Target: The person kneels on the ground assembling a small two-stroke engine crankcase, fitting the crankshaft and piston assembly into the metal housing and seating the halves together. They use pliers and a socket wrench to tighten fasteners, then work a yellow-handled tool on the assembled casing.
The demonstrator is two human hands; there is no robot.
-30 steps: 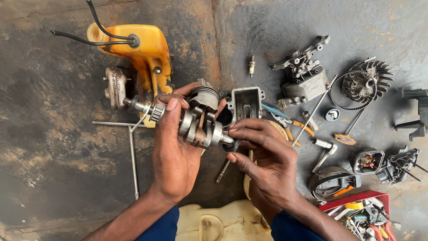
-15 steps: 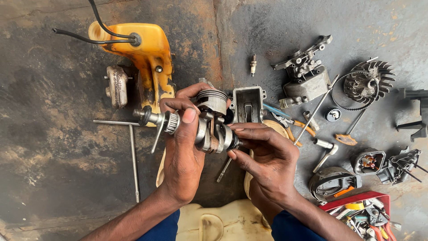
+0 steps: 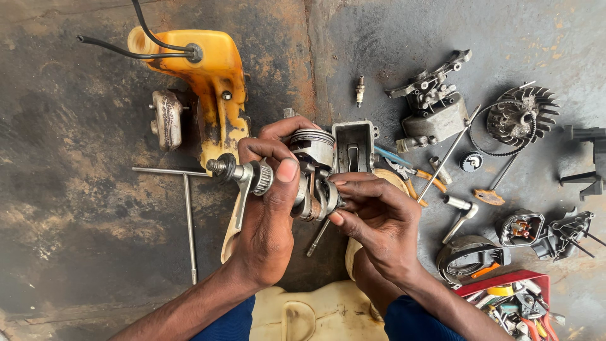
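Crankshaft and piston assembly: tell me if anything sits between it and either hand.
Nothing visible does. The left hand grips the crankshaft and piston assembly directly, and the right hand's fingers touch its right end.

left hand clenched, right hand pinching

A yellow plastic fuel tank with black hoses lies on the stained concrete floor, beside a thin steel T-handle wrench. Farther right: a small spark plug, a grey metal carburettor block, a black finned flywheel and a red tool tray.
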